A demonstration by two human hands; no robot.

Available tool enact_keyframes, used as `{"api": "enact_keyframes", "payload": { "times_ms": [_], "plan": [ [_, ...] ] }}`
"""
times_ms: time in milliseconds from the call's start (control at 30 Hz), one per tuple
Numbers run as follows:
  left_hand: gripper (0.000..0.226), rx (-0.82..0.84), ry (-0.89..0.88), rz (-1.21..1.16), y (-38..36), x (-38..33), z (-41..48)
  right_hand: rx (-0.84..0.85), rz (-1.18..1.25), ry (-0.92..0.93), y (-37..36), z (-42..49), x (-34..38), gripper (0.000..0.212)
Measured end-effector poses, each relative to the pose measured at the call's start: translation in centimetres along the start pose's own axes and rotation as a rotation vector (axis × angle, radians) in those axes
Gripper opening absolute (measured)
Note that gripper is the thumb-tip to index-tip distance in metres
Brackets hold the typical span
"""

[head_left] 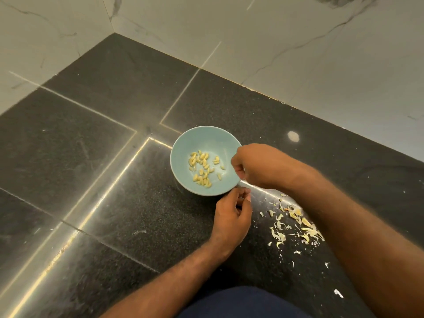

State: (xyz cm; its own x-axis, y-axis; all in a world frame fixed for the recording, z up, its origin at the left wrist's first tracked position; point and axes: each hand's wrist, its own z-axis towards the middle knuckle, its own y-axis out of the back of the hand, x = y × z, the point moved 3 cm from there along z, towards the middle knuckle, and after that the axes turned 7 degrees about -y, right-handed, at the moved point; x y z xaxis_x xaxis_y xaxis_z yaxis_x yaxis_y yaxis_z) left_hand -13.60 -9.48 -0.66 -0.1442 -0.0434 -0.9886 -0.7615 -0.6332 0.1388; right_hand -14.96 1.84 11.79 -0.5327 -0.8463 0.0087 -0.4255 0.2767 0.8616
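Observation:
A light blue bowl point(183, 154) stands on the black granite counter point(103, 157). Several pale yellow peeled seeds point(203, 167) lie in its bottom. My right hand point(259, 167) hovers over the bowl's right rim with its fingers curled, and whatever it pinches is too small to make out. My left hand point(231, 216) sits just below the bowl's near rim, its fingertips curled together around something small that is hidden by the fingers.
A scatter of pale husk peelings point(293, 226) lies on the counter to the right of my left hand. White marble walls point(298, 42) meet in a corner behind the counter. Dark blue clothing point(241, 304) shows at the bottom edge.

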Motion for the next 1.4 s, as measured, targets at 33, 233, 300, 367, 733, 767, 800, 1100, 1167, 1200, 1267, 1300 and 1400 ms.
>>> {"api": "enact_keyframes", "payload": {
  "times_ms": [33, 233, 300, 367, 733, 767, 800, 1100, 1167, 1200, 1267, 1300, 1400],
  "plan": [
    [0.01, 0.003, -0.003, 0.006, 0.0, 0.0, 0.0, -0.011, 0.046, -0.024, 0.1, -0.4, -0.9, 0.017],
    [0.009, 0.071, -0.06, 0.088, -0.2, -0.3, 0.0, -0.101, 0.304, -0.148, -1.5, -1.3, -5.5, 0.005],
    [0.008, 0.09, -0.091, 0.115, -0.3, -0.3, 0.1, 0.052, 0.327, -0.174, -2.9, -1.6, -6.2, 0.046],
    [0.013, 0.098, -0.114, 0.139, -0.4, -0.3, 0.1, 0.016, 0.436, -0.212, -3.4, -2.0, -7.1, 0.055],
    [0.008, 0.211, -0.182, 0.235, -0.6, -0.7, -0.3, -0.535, 1.012, -0.353, -6.7, -7.0, -8.5, 0.016],
    [0.014, 0.245, -0.226, 0.26, -0.8, -0.8, -0.5, -0.585, 1.066, -0.384, -7.6, -7.6, -8.8, 0.012],
    [0.016, 0.286, -0.297, 0.299, -1.2, -1.2, -0.7, -0.555, 1.098, -0.378, -8.6, -8.4, -8.8, 0.015],
    [0.02, 0.535, -0.524, 0.301, -6.5, -2.5, -2.8, -1.03, 1.34, -0.894, -18.2, -17.9, -11.2, 0.02],
    [0.015, 0.571, -0.469, 0.248, -7.6, -2.3, -3.2, -1.014, 1.342, -0.949, -19.9, -19.4, -11.6, 0.012],
    [0.012, 0.569, -0.426, 0.222, -8.0, -2.2, -3.3, -0.985, 1.328, -0.974, -20.7, -20.0, -11.7, 0.013],
    [0.009, 0.553, -0.353, 0.194, -8.5, -1.8, -3.5, -0.957, 1.319, -1.017, -22.0, -21.2, -11.7, 0.018],
    [0.009, 0.545, -0.336, 0.187, -8.6, -1.7, -3.5, -0.932, 1.302, -1.027, -22.4, -21.8, -11.6, 0.014],
    [0.01, 0.545, -0.292, 0.176, -8.6, -1.4, -3.4, -0.688, 1.233, -1.008, -23.6, -22.8, -11.5, 0.011]
  ]
}}
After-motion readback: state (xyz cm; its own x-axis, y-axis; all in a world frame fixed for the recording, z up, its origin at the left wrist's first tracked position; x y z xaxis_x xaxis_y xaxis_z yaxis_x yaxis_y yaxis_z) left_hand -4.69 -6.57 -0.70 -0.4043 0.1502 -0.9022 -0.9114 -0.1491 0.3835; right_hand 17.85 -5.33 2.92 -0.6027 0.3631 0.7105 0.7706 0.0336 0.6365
